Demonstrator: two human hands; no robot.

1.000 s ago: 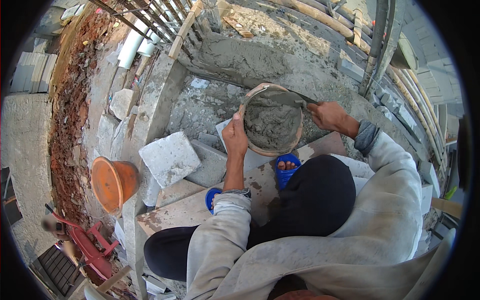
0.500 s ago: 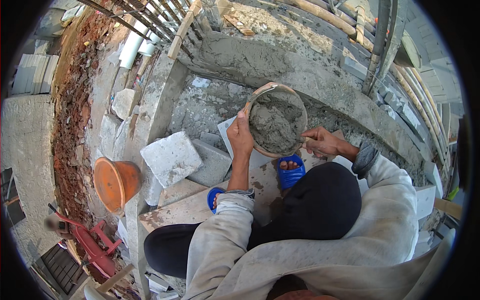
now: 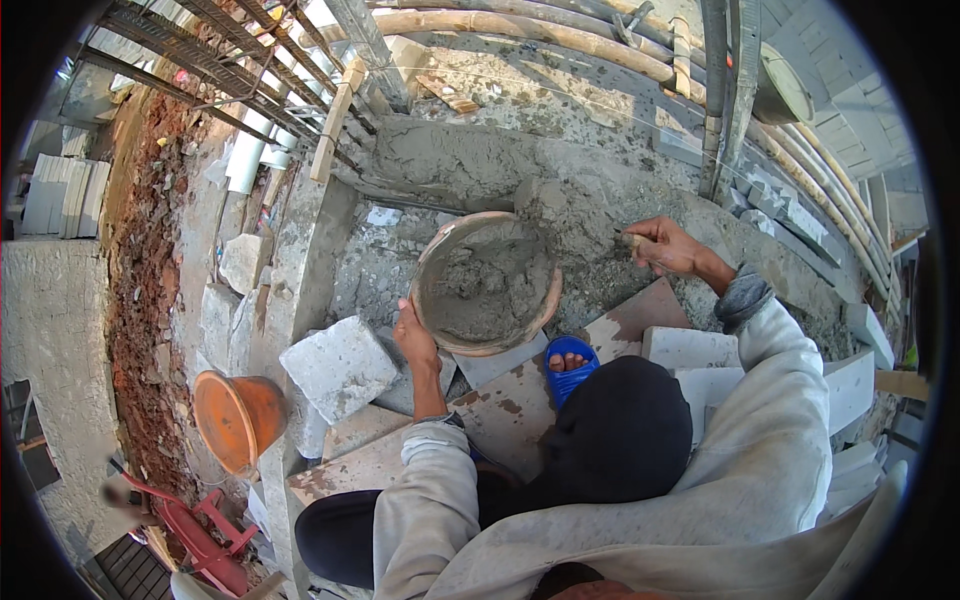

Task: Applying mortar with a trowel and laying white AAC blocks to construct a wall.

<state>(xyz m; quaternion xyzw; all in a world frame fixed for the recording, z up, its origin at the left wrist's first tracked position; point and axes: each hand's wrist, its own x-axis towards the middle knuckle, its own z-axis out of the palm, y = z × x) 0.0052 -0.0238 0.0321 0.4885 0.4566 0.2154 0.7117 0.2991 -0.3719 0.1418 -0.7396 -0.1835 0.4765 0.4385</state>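
My left hand [image 3: 414,338] is closed on the near-left rim of a round bucket [image 3: 430,330] partly filled with wet grey mortar [image 3: 485,290]. The bucket is tilted toward the low wall. To its right, my right hand [image 3: 668,246] grips the short handle of a trowel [image 3: 632,238]. The trowel's blade is hidden in or behind a heap of mortar [image 3: 575,222] beside the bucket's far-right rim. Where that heap rests, on the blade or on the wall, is unclear. Fresh mortar [image 3: 440,160] coats the low wall beyond.
Pale blocks [image 3: 340,368] lie left of my knees, with more blocks [image 3: 690,348] at the right. An orange bucket [image 3: 238,422] sits farther left, above a red wheelbarrow [image 3: 195,540]. Steel bars [image 3: 250,70] stick out at the upper left. A string crosses above the wall.
The bucket has moved left and tilted in my left hand, which has shifted lower on the rim. My right hand has moved up and away from the bucket with the trowel.
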